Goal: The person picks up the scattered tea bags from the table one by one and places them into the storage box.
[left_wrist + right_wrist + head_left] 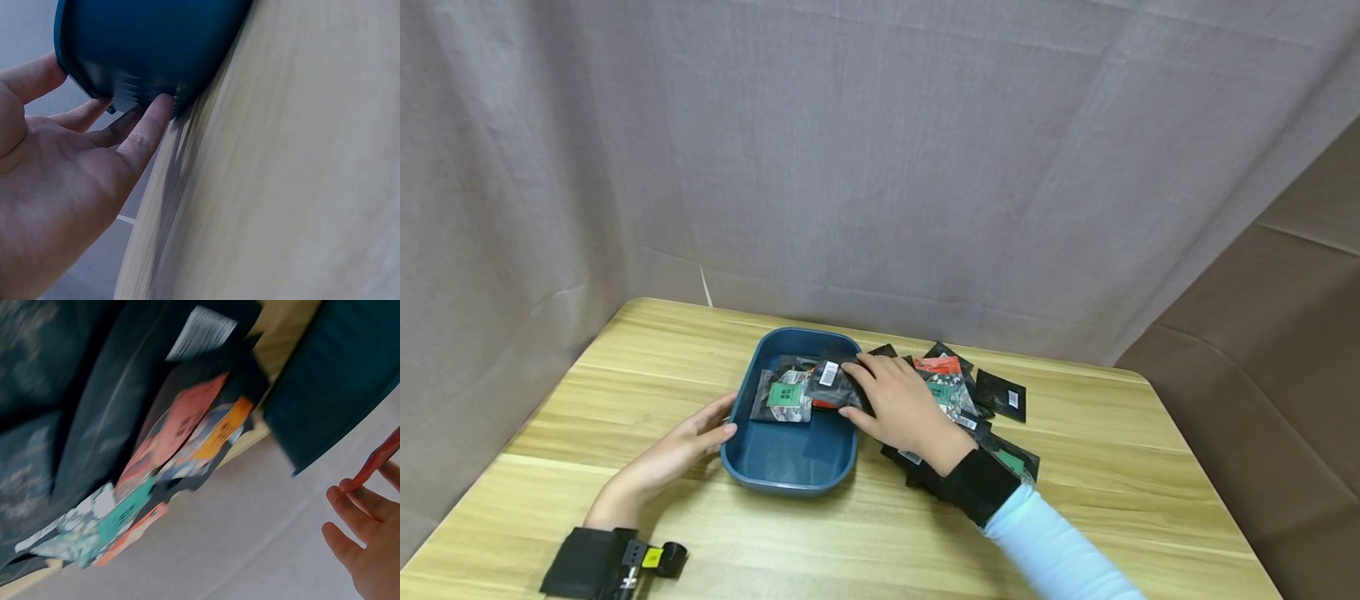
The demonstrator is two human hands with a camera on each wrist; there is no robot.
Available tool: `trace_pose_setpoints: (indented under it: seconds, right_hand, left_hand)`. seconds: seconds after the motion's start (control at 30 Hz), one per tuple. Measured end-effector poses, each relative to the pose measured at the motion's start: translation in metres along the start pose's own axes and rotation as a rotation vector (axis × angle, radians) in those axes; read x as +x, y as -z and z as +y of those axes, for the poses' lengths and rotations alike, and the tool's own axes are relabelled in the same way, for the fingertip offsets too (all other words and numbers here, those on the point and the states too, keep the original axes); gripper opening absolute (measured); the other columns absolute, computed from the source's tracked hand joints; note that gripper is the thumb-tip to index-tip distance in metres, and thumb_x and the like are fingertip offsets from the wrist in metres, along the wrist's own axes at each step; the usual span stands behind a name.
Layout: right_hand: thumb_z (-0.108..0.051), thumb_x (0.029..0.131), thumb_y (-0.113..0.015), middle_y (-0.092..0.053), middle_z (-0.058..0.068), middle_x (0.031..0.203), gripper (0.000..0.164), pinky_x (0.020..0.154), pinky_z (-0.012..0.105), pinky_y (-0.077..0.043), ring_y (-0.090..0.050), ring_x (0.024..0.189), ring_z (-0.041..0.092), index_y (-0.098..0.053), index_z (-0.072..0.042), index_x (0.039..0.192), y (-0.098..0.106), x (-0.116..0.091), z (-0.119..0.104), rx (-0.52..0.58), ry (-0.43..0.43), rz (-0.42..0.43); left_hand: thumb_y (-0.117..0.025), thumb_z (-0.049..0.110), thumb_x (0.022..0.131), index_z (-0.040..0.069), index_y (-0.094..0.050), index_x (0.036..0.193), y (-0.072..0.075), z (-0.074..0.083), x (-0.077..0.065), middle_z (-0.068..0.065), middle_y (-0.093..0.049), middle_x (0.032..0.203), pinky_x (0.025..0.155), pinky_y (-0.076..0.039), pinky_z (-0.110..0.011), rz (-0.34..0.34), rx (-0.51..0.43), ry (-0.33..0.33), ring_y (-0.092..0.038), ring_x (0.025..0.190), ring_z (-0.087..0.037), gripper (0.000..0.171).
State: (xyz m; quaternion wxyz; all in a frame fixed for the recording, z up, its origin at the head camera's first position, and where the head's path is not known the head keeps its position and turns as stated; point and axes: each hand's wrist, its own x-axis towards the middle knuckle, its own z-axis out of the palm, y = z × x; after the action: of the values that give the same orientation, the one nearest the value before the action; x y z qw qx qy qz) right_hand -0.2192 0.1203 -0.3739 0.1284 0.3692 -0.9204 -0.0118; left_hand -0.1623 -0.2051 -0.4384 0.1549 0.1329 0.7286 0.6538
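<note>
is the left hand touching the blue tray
Touching: in the left wrist view, the left hand has its thumb against the rim of the blue tray, no gap showing.

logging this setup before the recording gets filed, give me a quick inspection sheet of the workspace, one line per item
surface: wood-grain table, rounded far corners
job's things: blue bin holding packets, one with a green label; loose pile of packets to its right, overlapping, mostly dark
clutter: nothing seen beyond the bin and packets
left hand: fingers against the bin's outer side
right hand: holds a dark packet with a white barcode label, at the bin's right rim
cables: nothing seen
surroundings: grey cloth behind the table, brown covering at the right
</note>
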Motion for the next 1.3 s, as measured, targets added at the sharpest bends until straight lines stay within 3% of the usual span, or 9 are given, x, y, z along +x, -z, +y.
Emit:
trace_pose_setpoints:
  seconds: [0.3,0.63,0.93,1.3]
  right_hand:
    - [-0.057,0.096,-0.054,-0.049,0.010,0.145,0.066,0.111,0.047,-0.036,-0.047,0.131,0.026,-0.047,-0.016,0.147,-0.007,-0.002,-0.027,0.091,0.064,-0.030]
    - [-0.057,0.096,-0.054,-0.050,0.008,0.143,0.065,0.112,0.046,-0.035,-0.046,0.132,0.025,-0.048,-0.016,0.147,-0.012,-0.001,-0.033,0.073,0.090,-0.046]
    - [-0.056,0.094,-0.059,-0.049,0.011,0.146,0.065,0.114,0.046,-0.032,-0.043,0.135,0.026,-0.049,-0.015,0.145,-0.013,-0.003,-0.034,0.066,0.079,-0.046]
    - [-0.054,0.094,-0.060,-0.042,0.014,0.151,0.069,0.115,0.051,-0.029,-0.040,0.138,0.032,-0.047,-0.011,0.147,-0.002,-0.012,-0.030,0.177,-0.012,-0.022]
  left_hand:
    - [-0.045,0.018,0.106,-0.006,-0.009,0.156,0.002,-0.003,-0.001,-0.033,-0.007,0.159,0.112,-0.024,-0.060,0.000,0.009,0.007,-0.011,0.145,-0.049,0.065]
    - [-0.045,0.018,0.106,-0.006,-0.009,0.156,0.001,-0.001,0.000,-0.032,-0.007,0.159,0.112,-0.024,-0.059,0.002,0.008,0.013,-0.011,0.145,-0.049,0.066]
    - [-0.046,0.018,0.105,-0.007,-0.010,0.155,0.000,-0.003,0.000,-0.033,-0.008,0.159,0.112,-0.024,-0.059,0.009,0.009,0.010,-0.012,0.144,-0.049,0.067]
    - [-0.047,0.020,0.105,-0.005,-0.010,0.156,0.000,-0.003,0.000,-0.031,-0.008,0.159,0.113,-0.025,-0.057,0.013,0.014,0.023,-0.012,0.145,-0.047,0.067]
